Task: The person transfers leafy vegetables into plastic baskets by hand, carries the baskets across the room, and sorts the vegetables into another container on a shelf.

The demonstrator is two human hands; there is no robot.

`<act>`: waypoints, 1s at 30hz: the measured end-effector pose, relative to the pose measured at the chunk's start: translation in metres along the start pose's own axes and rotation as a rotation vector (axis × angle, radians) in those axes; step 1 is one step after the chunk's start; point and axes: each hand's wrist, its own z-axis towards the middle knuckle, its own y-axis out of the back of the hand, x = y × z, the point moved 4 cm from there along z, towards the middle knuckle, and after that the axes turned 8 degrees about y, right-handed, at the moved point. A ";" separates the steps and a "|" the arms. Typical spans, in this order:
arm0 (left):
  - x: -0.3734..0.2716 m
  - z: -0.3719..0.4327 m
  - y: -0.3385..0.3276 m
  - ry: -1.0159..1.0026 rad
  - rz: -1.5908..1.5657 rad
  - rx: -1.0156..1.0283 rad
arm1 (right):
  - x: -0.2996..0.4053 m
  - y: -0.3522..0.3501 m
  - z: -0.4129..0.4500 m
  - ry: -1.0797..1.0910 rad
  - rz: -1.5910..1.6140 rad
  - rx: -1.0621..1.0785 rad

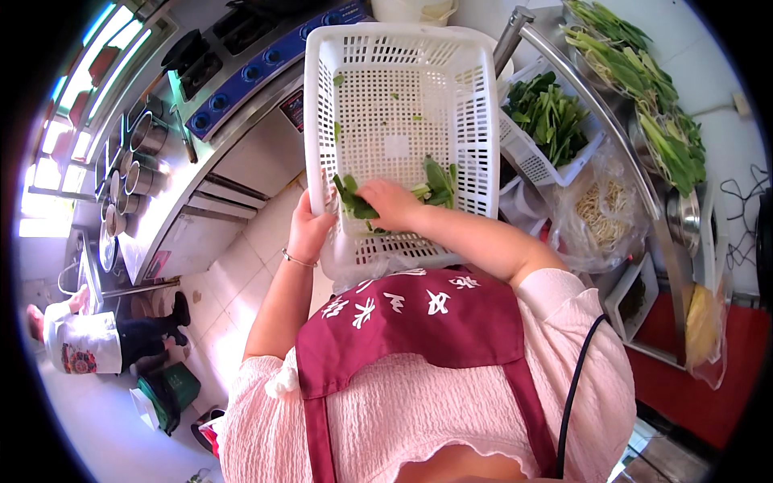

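Observation:
Before me is a white rectangular plastic basket (397, 115) with slotted walls and a grid bottom, tilted so its inside faces me. My left hand (309, 223), with a bracelet at the wrist, grips its left wall near the lower corner. Inside the basket, my right hand (392, 205) is curled over dark green leafy greens (357, 202); its fingertips are partly hidden. More leafy greens (441, 184) lie beside that hand, to the right. A few loose leaf scraps cling to the far part of the basket.
On the right stand a white crate of cut greens (546, 115), a plastic bag of bean sprouts (604, 211) and a metal-edged shelf (595, 115) with bundled greens. A gas stove (259, 66) and counter with steel pots (142, 178) run left. Another person (90, 341) stands farther left.

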 end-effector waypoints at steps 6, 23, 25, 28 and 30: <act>0.006 -0.001 0.005 0.002 -0.014 -0.012 | 0.021 0.007 -0.012 0.055 -0.103 0.096; 0.018 -0.001 0.006 0.047 -0.031 0.010 | 0.029 -0.025 -0.013 -0.084 0.221 0.546; 0.019 -0.003 0.006 0.045 -0.035 0.010 | 0.031 -0.021 -0.016 -0.080 0.279 0.521; 0.015 -0.007 0.000 0.055 -0.072 0.021 | 0.031 -0.019 -0.018 -0.086 0.429 0.505; 0.015 -0.007 -0.002 0.072 -0.106 0.021 | 0.030 -0.017 -0.017 -0.101 0.518 0.508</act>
